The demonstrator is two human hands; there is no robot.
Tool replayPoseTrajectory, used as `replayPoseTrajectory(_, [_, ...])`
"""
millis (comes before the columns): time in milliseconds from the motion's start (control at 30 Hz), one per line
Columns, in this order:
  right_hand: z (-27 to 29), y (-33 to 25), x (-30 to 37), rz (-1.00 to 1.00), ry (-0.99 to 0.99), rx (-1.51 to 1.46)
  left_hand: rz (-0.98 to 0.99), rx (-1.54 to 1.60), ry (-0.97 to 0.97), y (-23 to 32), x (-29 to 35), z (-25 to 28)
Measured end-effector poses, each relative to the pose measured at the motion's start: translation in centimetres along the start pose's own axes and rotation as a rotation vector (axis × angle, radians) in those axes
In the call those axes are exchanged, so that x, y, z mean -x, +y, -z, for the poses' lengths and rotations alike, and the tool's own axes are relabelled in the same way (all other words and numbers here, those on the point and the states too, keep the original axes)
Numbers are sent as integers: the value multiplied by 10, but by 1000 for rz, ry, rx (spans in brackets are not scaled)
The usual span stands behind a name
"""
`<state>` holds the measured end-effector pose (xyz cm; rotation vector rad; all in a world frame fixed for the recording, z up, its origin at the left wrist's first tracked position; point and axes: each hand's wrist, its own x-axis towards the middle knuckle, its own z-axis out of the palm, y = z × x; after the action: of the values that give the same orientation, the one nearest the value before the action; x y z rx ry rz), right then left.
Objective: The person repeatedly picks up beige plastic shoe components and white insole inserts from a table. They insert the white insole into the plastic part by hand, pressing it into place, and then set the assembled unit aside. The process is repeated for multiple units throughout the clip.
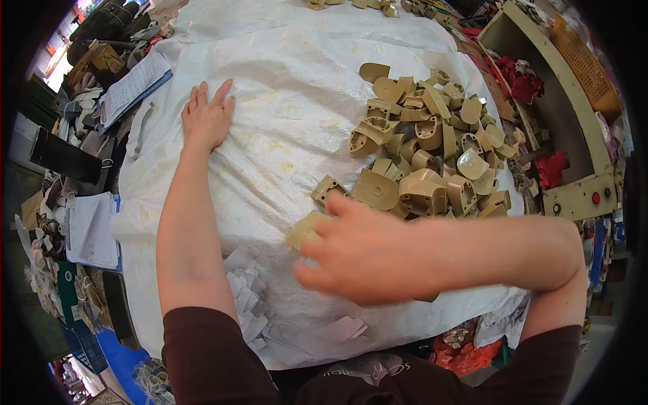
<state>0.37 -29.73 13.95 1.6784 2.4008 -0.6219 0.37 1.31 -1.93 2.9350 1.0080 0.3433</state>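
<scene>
My left hand [207, 118] lies flat on the white woven sheet [270, 128], fingers stretched out, holding nothing. My right hand [351, 253] reaches across toward the middle, smeared by motion. At its fingertips is a blurred tan plastic piece [304, 230], which the fingers seem to grip. Just beyond that hand sits a single tan molded part [330, 190] with holes. A heap of glossy tan plastic parts [432, 128], some rounded and flat, some hollow, spreads over the right side of the sheet. Part of the heap is hidden behind my right forearm.
Several white-grey flat pieces [247, 297] lie near the sheet's front edge. Clipboards with papers [93, 229] and a dark box [65, 154] stand along the left. On the right is a cream metal frame [584, 196] with a red button. More tan parts [368, 4] lie at the far edge.
</scene>
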Motion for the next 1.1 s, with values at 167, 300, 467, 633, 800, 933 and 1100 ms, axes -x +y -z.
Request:
replayPoseTrajectory(167, [2,64,-50,-370,-121,-41,9,15,-14,4,0,5])
replayPoseTrajectory(300, [-14,48,-39,-322,-248,103,-7,6,0,1,-2,4])
replayPoseTrajectory(467, [-23,49,-16,-240,55,39,12,12,-8,0,2,4])
replayPoseTrajectory(633, [-2,24,3,-131,-122,90,10,7,-14,-1,2,3])
replayPoseTrajectory(800, [-8,17,11,-73,-1,21,6,-12,-9,2,2,3])
replayPoseTrajectory(933, [-20,19,-18,-71,143,-62,23,4,-22,1,2,5])
replayPoseTrajectory(1100, [-63,-4,-17,-95,151,183,19,26,-28,2,3,9])
